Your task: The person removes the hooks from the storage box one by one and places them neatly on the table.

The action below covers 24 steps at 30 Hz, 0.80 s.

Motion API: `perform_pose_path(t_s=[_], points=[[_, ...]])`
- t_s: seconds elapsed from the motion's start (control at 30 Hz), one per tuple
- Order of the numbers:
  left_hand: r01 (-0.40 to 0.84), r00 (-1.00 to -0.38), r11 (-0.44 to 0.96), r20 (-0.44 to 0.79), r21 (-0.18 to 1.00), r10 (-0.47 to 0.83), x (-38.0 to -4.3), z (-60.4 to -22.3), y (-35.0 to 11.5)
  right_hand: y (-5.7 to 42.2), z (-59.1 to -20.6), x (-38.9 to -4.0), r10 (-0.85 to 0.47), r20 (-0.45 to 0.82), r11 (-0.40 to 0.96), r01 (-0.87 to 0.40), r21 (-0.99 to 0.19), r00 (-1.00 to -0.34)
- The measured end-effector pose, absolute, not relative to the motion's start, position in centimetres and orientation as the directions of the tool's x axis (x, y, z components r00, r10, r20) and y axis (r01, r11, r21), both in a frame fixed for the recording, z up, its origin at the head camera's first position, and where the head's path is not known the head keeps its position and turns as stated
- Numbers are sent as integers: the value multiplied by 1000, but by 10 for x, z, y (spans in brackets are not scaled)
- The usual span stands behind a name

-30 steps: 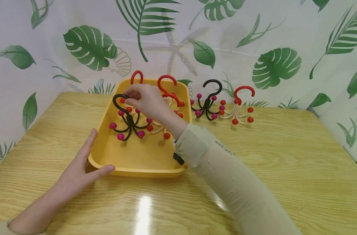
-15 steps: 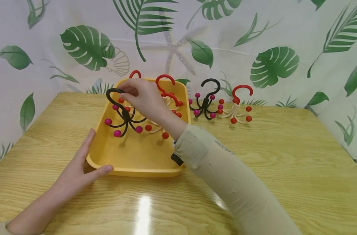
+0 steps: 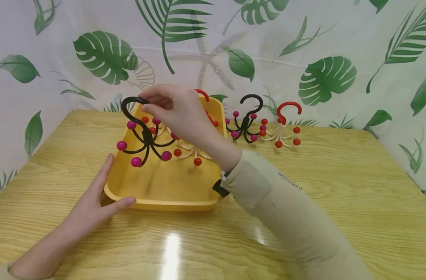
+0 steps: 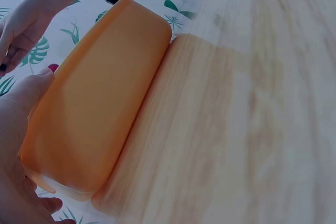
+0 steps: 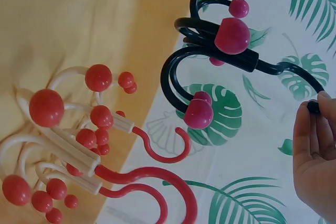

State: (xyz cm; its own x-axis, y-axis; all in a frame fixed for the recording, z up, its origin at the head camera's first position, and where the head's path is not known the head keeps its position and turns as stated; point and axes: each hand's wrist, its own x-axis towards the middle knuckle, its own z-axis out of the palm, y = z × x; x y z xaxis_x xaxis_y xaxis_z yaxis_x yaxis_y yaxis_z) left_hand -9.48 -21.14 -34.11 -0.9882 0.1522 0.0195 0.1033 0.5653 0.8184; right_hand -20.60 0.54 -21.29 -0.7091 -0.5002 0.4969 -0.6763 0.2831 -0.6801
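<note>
My right hand point(image 3: 186, 112) pinches the hook end of a black claw hanger point(image 3: 148, 137), whose curved arms end in pink balls. It is held up above a yellow tray point(image 3: 177, 205). My left hand point(image 3: 93, 200) holds the tray's near left corner, thumb over the near rim and fingers along the side. In the left wrist view, the left hand point(image 4: 18, 129) lies against the tray wall point(image 4: 105, 87). The right wrist view shows the black hanger point(image 5: 231, 60) in the fingers, with cream claw hangers point(image 5: 68, 142) with red hooks and balls lying in the tray.
Right of the tray, a second black hanger point(image 3: 246, 123) and a cream hanger point(image 3: 278, 132) with a red hook stand on the wooden table point(image 3: 325, 194). A leaf-patterned cloth point(image 3: 269, 46) hangs behind the table.
My right hand has raised the black hanger and brought it slightly left and nearer, out over the tray. The left hand keeps its place on the tray corner.
</note>
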Motion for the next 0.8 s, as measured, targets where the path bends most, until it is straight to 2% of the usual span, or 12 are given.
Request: perform_pose_path(t_s=[0.33,0.5,0.8], points=[[111,-988,552,30,826,154,-94,-341,-211,34,-192,-184,-475,526,268,-686,-677,-705],[114,-987,540,34,834,155,-94,-341,-212,48,-184,-174,-460,514,266,-664,-699,-724],[122,-986,531,39,839,165,-94,-341,-212,82,-179,-161,-411,571,287,-695,-659,-711]])
